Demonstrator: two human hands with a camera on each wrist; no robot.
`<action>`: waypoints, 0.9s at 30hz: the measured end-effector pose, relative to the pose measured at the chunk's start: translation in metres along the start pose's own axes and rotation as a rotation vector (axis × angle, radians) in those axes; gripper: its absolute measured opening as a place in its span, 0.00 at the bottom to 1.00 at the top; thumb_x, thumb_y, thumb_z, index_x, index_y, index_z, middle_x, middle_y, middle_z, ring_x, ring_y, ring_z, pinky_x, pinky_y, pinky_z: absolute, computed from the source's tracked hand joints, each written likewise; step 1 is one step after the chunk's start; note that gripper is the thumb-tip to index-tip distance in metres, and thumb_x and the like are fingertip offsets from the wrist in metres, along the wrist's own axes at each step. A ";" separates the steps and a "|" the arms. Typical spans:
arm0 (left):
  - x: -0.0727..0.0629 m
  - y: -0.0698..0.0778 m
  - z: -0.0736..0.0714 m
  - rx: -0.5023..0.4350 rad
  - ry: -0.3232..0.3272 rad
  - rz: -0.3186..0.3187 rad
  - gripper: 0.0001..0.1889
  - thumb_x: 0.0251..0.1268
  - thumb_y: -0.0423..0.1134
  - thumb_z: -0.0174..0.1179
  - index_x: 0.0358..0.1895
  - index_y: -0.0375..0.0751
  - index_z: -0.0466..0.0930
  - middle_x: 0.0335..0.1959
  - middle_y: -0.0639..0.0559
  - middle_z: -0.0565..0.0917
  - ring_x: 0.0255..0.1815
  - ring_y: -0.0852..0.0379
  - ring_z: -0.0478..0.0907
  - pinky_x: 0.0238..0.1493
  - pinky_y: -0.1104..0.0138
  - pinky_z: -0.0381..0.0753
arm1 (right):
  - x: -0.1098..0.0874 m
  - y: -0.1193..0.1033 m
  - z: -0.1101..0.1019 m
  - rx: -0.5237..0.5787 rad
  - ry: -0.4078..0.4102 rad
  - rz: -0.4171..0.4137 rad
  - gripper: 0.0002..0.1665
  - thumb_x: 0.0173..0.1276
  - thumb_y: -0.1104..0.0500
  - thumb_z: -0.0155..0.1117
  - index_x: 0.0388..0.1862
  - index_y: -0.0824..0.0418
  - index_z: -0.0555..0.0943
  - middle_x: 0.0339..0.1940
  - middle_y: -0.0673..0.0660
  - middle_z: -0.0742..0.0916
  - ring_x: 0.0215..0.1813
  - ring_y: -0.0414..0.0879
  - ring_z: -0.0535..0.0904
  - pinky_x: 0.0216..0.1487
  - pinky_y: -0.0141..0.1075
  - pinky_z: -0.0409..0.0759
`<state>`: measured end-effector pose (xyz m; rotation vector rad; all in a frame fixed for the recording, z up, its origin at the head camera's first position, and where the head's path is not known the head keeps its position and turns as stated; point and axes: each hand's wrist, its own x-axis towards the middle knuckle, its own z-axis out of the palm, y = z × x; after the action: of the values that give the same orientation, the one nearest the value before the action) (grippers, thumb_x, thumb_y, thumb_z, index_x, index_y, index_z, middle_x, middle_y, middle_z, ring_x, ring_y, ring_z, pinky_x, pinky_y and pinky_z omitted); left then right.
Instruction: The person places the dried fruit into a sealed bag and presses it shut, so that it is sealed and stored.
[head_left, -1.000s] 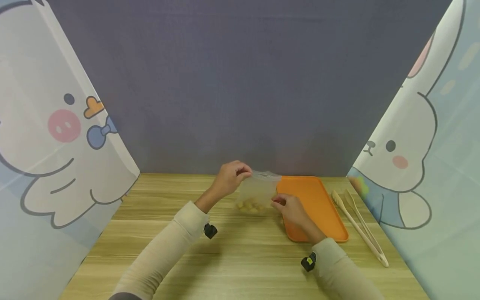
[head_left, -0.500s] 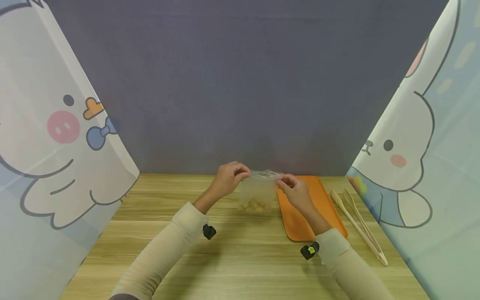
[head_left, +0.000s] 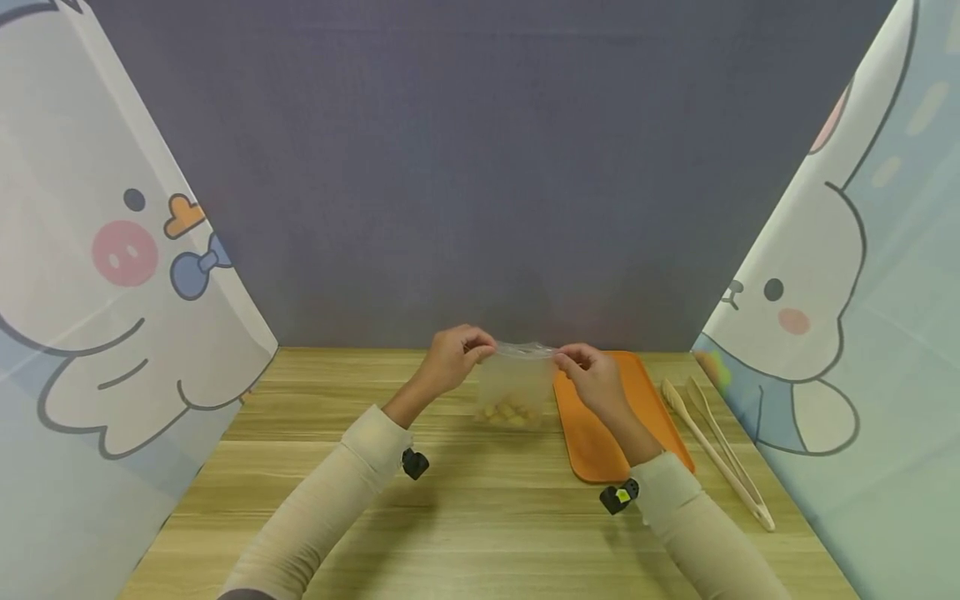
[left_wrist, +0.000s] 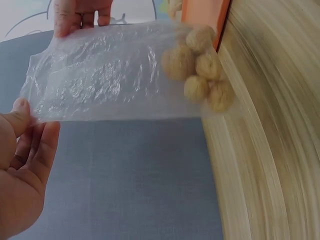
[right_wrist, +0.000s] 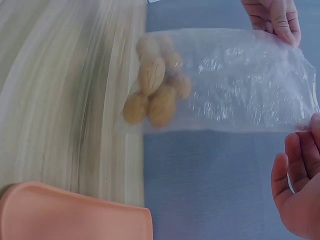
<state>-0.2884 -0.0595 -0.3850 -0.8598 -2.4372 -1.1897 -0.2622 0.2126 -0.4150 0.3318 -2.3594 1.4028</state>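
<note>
A clear zip-top bag point(head_left: 517, 379) hangs upright between my two hands, its top edge stretched across. Several walnuts point(left_wrist: 202, 70) lie gathered in the bottom of it; the right wrist view shows the same walnuts point(right_wrist: 157, 85) through the cloudy plastic. My left hand point(head_left: 453, 358) pinches the bag's top left corner between thumb and fingers. At the opposite top corner my right hand point(head_left: 592, 379) pinches the edge in the same way. Both wrist views show thumb and fingertips right at the bag's rim.
An orange tray point(head_left: 622, 408) lies on the wooden table point(head_left: 337, 500), partly behind my right hand and forearm. Right of it rest wooden tongs point(head_left: 720, 454). A grey panel point(head_left: 480, 183) stands at the back, with cartoon-printed panels point(head_left: 802, 392) at the sides.
My right hand has risen from beside the bag's lower right side to its top right corner and now pinches it. My left hand stays at the top left corner, shifted slightly left.
</note>
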 end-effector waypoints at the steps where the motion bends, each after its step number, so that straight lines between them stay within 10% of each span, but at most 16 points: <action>1: -0.001 -0.001 -0.001 -0.009 -0.013 -0.011 0.06 0.70 0.41 0.65 0.43 0.48 0.89 0.35 0.54 0.87 0.31 0.60 0.83 0.33 0.69 0.82 | 0.000 -0.001 0.000 -0.011 0.000 -0.003 0.13 0.73 0.50 0.68 0.41 0.60 0.88 0.34 0.59 0.89 0.30 0.42 0.80 0.28 0.31 0.78; 12: -0.005 -0.007 -0.007 0.062 -0.200 -0.083 0.14 0.70 0.42 0.66 0.54 0.42 0.86 0.37 0.52 0.90 0.32 0.63 0.84 0.35 0.70 0.83 | 0.000 -0.006 0.004 -0.125 0.017 -0.032 0.11 0.73 0.53 0.67 0.38 0.59 0.87 0.32 0.57 0.88 0.29 0.42 0.76 0.28 0.30 0.74; 27: -0.004 -0.002 0.001 0.152 -0.150 -0.010 0.05 0.71 0.38 0.65 0.39 0.42 0.86 0.32 0.52 0.85 0.28 0.64 0.73 0.33 0.70 0.75 | -0.004 0.001 0.002 -0.141 -0.079 -0.072 0.08 0.73 0.55 0.67 0.40 0.60 0.85 0.32 0.56 0.89 0.30 0.42 0.80 0.29 0.30 0.78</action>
<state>-0.2866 -0.0616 -0.3893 -0.9217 -2.6139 -0.9594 -0.2599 0.2110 -0.4184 0.4350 -2.4680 1.2040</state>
